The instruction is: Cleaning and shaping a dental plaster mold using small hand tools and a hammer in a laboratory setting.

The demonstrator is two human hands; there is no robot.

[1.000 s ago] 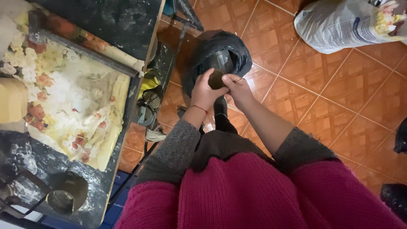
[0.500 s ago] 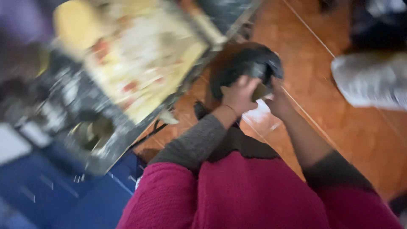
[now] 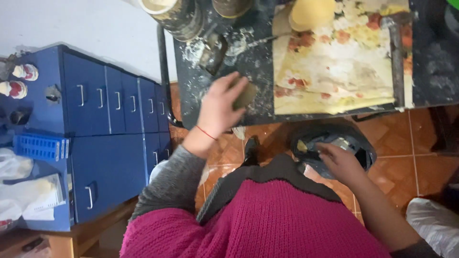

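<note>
My left hand rests on the dusty black table and holds a small flat brownish pad against its top. My right hand reaches down into a black rubbish bag on the floor under the table's edge; scraps show inside it. I cannot tell whether that hand grips anything. A flowered cloth dusted with white powder lies on the table to the right of my left hand.
Two paint-stained cans and a metal scraper stand at the table's far side. A blue drawer cabinet fills the left. Orange floor tiles lie below, with a white bag at the lower right.
Both hands were at the black bag; now my left hand has come up onto the table with the pad. The view has swung left, showing the blue cabinet.
</note>
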